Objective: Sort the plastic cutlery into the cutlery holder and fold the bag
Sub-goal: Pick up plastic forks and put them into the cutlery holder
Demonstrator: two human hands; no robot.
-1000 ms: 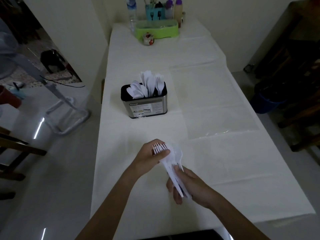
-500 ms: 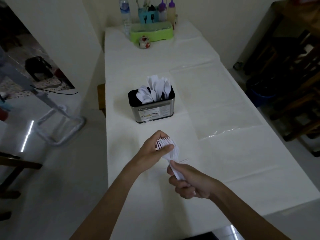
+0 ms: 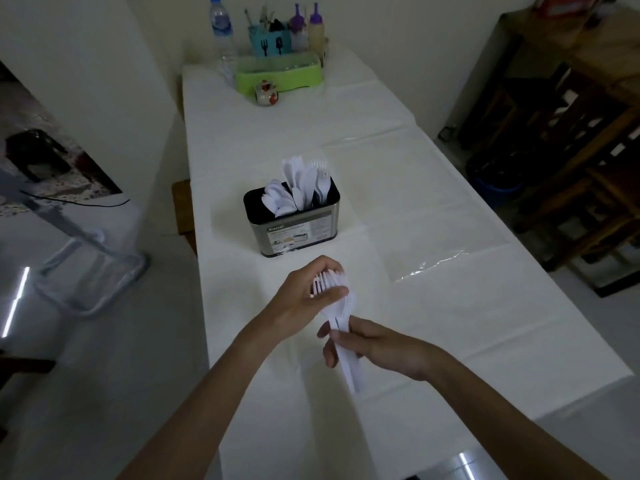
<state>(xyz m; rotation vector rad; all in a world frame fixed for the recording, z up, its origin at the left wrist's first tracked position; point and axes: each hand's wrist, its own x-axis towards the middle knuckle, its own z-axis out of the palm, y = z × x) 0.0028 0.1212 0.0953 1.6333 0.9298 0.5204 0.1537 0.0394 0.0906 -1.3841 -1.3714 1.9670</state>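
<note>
A bundle of white plastic forks is held over the near part of the table. My left hand wraps the tine end. My right hand grips the handles, whose ends stick out below it. Beyond my hands stands the metal cutlery holder with a black rim. It holds white spoons on its left, knives in the middle and forks on its right. A clear plastic bag lies flat on the white tablecloth to the right of the holder.
At the table's far end stand a green tray, a small painted pot, a water bottle, a teal utensil cup and sauce bottles. Dark wooden chairs crowd the right side. A metal frame stands on the floor, left.
Both hands with the fork bundle have moved up the table toward the holder. The bundle has been gathered tighter between them, and my right hand now sits higher on the handles.
</note>
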